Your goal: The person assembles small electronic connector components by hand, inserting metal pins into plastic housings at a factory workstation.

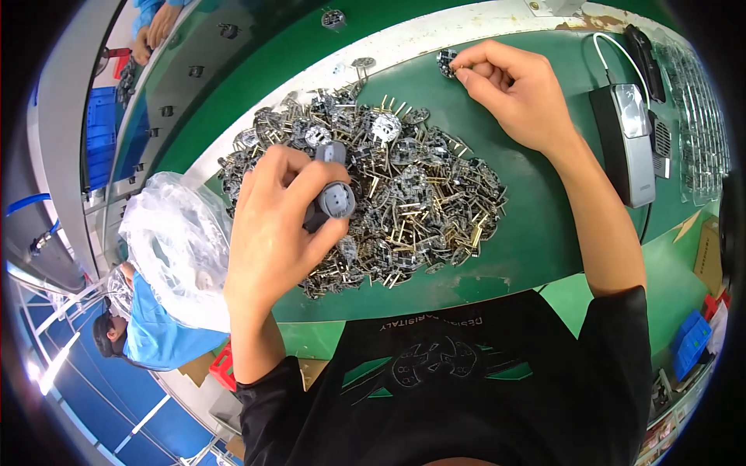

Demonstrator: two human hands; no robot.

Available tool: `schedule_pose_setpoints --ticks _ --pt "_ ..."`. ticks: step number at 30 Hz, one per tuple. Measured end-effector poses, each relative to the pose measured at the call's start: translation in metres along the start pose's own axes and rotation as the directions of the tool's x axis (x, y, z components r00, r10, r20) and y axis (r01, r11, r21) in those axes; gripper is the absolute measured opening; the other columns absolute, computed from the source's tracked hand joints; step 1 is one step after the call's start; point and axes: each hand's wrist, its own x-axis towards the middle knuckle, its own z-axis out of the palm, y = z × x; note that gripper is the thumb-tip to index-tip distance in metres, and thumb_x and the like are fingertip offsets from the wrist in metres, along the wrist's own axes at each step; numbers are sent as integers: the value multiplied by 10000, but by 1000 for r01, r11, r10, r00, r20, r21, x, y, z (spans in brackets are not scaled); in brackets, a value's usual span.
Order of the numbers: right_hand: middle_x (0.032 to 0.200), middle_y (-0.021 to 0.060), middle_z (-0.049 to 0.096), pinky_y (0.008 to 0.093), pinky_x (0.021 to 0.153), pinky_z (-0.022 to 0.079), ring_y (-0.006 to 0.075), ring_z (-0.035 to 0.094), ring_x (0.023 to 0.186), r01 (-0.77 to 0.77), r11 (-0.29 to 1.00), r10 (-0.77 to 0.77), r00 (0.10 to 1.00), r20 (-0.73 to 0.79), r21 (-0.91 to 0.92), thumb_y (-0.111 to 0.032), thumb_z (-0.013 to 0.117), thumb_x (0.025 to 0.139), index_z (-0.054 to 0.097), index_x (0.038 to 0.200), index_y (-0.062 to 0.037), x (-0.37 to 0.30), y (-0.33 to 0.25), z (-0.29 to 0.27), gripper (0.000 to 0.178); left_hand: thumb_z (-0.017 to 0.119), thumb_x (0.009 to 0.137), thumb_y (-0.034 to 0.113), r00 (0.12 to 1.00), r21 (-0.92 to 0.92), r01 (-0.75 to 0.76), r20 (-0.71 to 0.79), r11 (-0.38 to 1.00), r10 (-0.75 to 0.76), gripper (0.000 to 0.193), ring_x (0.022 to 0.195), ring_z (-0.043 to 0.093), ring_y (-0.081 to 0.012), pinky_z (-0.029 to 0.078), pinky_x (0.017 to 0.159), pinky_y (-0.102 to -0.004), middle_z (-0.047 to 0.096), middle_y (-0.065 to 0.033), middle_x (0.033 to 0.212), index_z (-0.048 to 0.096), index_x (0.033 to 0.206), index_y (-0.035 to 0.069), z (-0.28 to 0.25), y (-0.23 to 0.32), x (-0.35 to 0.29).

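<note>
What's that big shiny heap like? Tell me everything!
The heap is a loose jumble of small circuit boards, many round, dark and silvery, with gold-coloured pins poking every way. It rests on the green tabletop. The left hand is over its left side; whether they touch is unclear.

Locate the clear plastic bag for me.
In the head view, the clear plastic bag is on the left, just left of the person's left hand and beside the pile of small circuit boards.
</note>
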Motion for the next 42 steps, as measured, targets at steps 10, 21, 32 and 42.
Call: schedule_pose_setpoints --ticks 10,21,32,42 --pt "634 -17 571 215 496 373 48 452 530 2 999 -1 1000 24 -48 -79 660 826 668 919 -27 0 -3 3 107 790 649 94 988 -341 -89 -148 936 40 434 948 545 -232 447 815 -336 591 -104 1045 692 1071 71 -10 -22 -21" --pt "1008 41 563 214 589 460 90 575 705 -30 886 31 999 6 463 34 596 837 614 938 5 -1 -36 15 106 640 765 -102 935 -876 -76 -228 476 -271 422 852 567 -88 456 753 -223 610 -44 899 611 1173 0 -6 -29 -22" --pt "929 42 634 297 647 482 193 608 807 153 969 -136 986 97 -192 -32 683 773 681 893 -46 -4 -36 9 122 401 701 -102 961 -965 -96 -154 243 -228 373 637 440 -94 373 573 -210 498 -49 800 483 1043 21 -8 -25 0" --pt "989 58 621 272 704 508 157 627 820 179 978 -183 982 -32 -111 5 652 799 653 903 -24 0 -41 0 108 611 841 -38 977 -926 -54 -126 373 -171 490 736 505 -58 421 642 -194 572 -11 897 511 1317 19 -35 -19 23"
